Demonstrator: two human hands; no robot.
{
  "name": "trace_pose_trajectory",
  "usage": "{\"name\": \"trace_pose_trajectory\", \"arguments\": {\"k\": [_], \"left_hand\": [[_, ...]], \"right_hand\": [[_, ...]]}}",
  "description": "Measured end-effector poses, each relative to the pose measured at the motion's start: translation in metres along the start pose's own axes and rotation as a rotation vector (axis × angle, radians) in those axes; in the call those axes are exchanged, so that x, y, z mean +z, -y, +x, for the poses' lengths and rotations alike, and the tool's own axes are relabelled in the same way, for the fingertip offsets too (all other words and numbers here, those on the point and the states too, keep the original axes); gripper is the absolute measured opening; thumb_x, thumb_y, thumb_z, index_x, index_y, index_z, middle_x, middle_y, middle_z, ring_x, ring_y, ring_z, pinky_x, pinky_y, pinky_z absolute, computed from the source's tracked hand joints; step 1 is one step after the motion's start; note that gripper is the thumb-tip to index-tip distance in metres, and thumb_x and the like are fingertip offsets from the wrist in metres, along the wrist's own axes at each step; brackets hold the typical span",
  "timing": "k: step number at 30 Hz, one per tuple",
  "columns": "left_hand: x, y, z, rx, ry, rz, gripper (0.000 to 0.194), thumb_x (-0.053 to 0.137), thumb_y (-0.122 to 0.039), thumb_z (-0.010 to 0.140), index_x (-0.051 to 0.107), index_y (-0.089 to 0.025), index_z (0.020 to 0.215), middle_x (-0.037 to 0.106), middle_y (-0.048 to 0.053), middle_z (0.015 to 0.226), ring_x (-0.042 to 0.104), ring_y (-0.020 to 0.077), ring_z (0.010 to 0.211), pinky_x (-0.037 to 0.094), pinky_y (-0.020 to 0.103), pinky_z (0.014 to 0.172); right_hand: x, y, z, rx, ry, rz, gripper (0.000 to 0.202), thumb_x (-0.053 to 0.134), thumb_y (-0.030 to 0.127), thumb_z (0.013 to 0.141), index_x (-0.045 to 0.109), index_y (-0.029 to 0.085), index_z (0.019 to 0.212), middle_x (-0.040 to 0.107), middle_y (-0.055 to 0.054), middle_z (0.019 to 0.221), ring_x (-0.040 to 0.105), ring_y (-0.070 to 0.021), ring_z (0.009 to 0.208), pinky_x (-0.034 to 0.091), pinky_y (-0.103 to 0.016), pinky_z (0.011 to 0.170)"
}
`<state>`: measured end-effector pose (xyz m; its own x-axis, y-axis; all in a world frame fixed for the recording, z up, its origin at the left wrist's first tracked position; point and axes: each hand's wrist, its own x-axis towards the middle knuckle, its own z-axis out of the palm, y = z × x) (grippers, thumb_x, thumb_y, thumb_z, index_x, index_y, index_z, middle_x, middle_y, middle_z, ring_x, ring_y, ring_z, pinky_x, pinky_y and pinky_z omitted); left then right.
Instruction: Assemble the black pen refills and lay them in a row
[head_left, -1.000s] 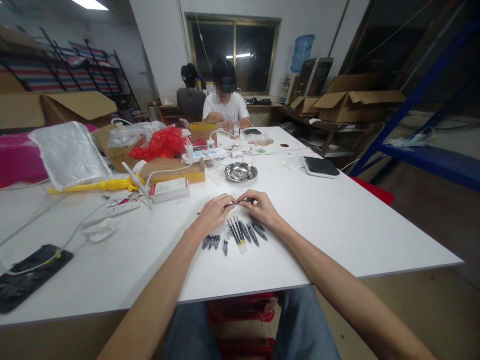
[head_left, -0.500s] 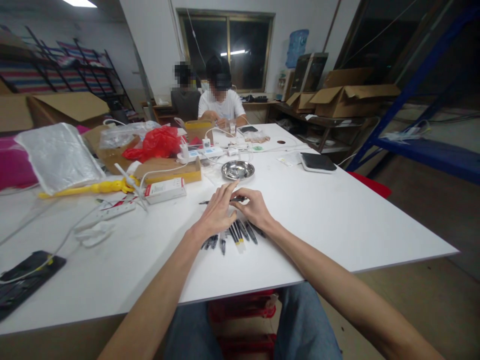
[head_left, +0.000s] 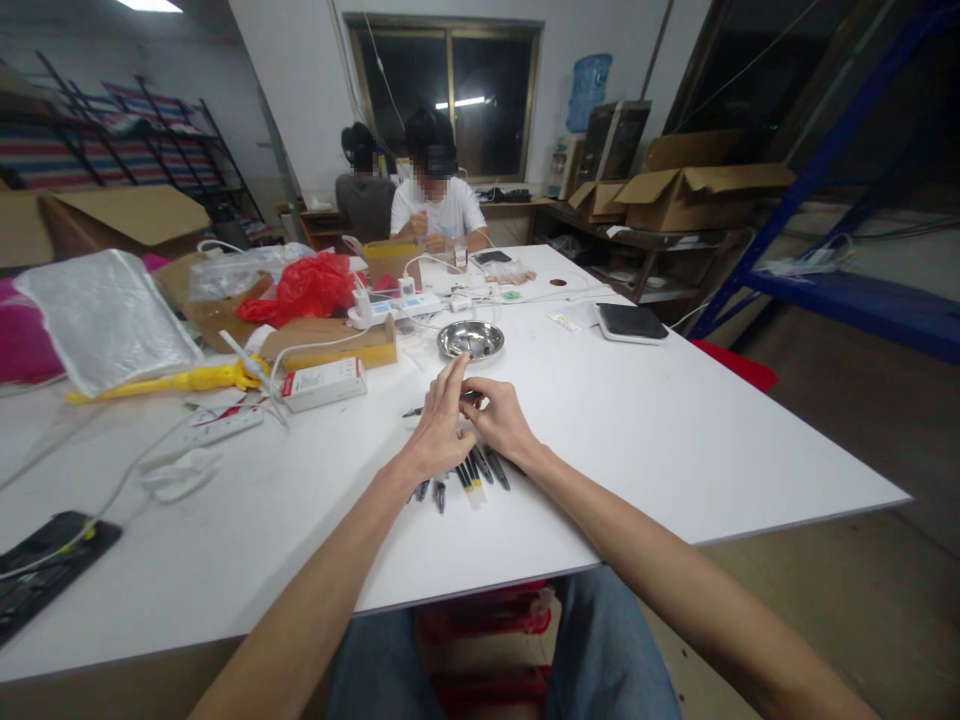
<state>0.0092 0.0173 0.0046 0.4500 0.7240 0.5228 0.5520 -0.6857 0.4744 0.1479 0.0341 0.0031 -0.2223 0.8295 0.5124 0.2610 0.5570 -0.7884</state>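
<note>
Nearest: blue-jeaned legs [head_left: 615, 640] and a red stool [head_left: 487, 625] show below the front edge of the white table [head_left: 637, 450]. Black keyboard-like object [head_left: 52, 560] lies at the table's left edge.

Just in from the front edge, a row of loose pen parts [head_left: 480, 470], dark, some with yellow bands and clear ends, lies fanned out; the left hand partly covers the row.

Above and just beyond the row, left hand [head_left: 442, 430]: fingers straight and close together, thumb apart from them. Right hand [head_left: 501, 415]: thumb and fingertips pinch the near-horizontal dark pen [head_left: 412, 412], whose tip projects left of the left hand; its middle is hidden. Whether the left palm presses on it, cannot tell.

Just beyond the fingertips: round metal dish [head_left: 491, 345] with small items inside, too small to identify. To the left, white-and-red carton [head_left: 324, 386], yellow-edged cardboard tray [head_left: 337, 348], yellow object [head_left: 187, 380] and silvery plastic sheet [head_left: 105, 320]. Behind the tray, red plastic bag [head_left: 315, 285] and white power strip [head_left: 397, 308]. To the right, black-topped device [head_left: 632, 322].

Far side: person in a white shirt [head_left: 439, 205], hands raised near the tabletop; behind, person in dark grey [head_left: 365, 205].
</note>
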Motion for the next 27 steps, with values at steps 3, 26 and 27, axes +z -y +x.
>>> {"name": "trace_pose_trajectory", "arguments": {"k": [3,26,27], "left_hand": [[-0.003,0.003,0.001,-0.008,0.0,0.079,0.105,0.051,-0.006,0.07,-0.003,-0.029,0.157,0.018,0.01,0.161,0.021,0.0291,0.147,0.025,0.052,0.119],[-0.023,0.065,-0.007,-0.252,0.038,0.101,0.027,0.045,-0.036,0.096,0.067,-0.02,0.101,0.073,0.005,0.103,0.065,0.0198,0.096,0.046,0.03,0.086],[-0.023,0.065,-0.007,-0.263,0.045,0.103,0.027,0.046,-0.037,0.096,0.067,-0.02,0.1,0.073,0.005,0.101,0.065,0.0196,0.093,0.046,0.03,0.084]], "right_hand": [[-0.001,-0.008,0.003,0.072,-0.012,0.089,0.013,0.063,0.02,0.076,0.071,0.016,0.086,0.073,-0.004,0.084,0.063,-0.0176,0.073,0.049,-0.029,0.073],[-0.009,-0.035,0.01,0.12,0.023,0.091,0.032,0.063,0.034,0.082,0.063,0.02,0.11,0.063,-0.003,0.097,0.058,-0.0153,0.079,0.044,-0.024,0.065],[-0.008,-0.036,0.01,0.12,0.012,0.096,0.03,0.063,0.033,0.08,0.063,0.019,0.107,0.063,-0.004,0.098,0.058,-0.0152,0.079,0.044,-0.024,0.065]]}}
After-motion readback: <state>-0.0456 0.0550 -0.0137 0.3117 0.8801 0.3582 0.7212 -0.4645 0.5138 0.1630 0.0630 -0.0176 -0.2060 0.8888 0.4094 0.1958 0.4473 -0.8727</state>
